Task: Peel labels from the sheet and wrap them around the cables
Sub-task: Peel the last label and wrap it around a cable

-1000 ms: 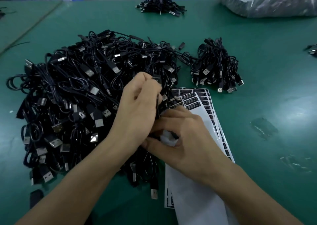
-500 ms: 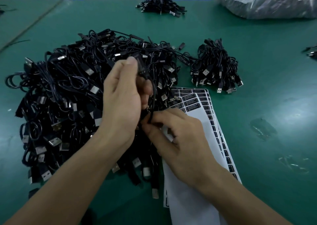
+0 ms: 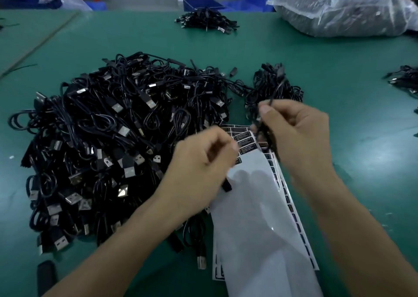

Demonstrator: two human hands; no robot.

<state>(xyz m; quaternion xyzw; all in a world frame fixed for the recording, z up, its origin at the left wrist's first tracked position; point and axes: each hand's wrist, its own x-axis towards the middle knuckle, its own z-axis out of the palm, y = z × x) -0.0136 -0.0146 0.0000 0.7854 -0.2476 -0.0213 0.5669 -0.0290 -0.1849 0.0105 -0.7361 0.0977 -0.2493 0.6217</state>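
Cable [image 3: 262,131], pinched by the right hand [image 3: 298,136] mid-frame, wants keeping taut for wrapping; what the curled left hand [image 3: 203,158] holds I cannot tell.

Black USB cables [image 3: 113,138] lie heaped left of the white label sheets [image 3: 253,206], with black labels [image 3: 245,141] at their far end. One thin cable [image 3: 263,133] hangs pinched in the right hand [image 3: 298,136].

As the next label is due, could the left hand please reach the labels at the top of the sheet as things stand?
Probably yes: the left hand hovers right beside the labels with nothing between them, though it already grips a black plug.
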